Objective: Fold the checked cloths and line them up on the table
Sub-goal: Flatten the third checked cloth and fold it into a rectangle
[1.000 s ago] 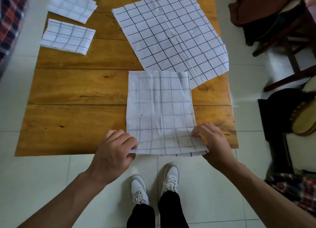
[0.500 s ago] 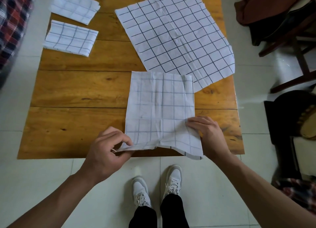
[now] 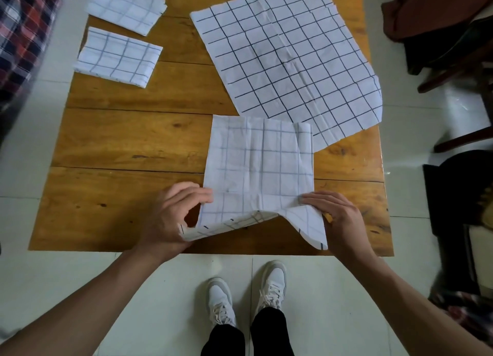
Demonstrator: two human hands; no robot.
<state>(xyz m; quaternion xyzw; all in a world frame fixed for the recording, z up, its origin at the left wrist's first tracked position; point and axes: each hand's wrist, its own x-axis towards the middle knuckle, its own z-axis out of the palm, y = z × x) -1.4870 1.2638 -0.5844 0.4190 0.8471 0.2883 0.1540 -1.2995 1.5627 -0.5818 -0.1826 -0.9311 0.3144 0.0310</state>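
Observation:
A half-folded white checked cloth (image 3: pixel 257 163) lies on the wooden table (image 3: pixel 128 142) near its front edge. My left hand (image 3: pixel 170 217) pinches the cloth's near left corner and my right hand (image 3: pixel 338 217) grips its near right corner, both lifted off the table so the near edge curls up. A large unfolded checked cloth (image 3: pixel 288 57) lies spread at the back right, partly over the table's right edge. Two folded checked cloths sit at the back left, one (image 3: pixel 125 5) behind the other (image 3: pixel 117 55).
A red and dark plaid fabric (image 3: pixel 24 33) lies left of the table. Dark wooden chairs (image 3: pixel 453 62) with clothes stand on the right. White tiled floor surrounds the table, and my shoes (image 3: pixel 248 297) are just below its front edge.
Both hands have lifted the near edge of the half-folded cloth off the table and carried it a little away from me; before, that edge lay flat at the table's front.

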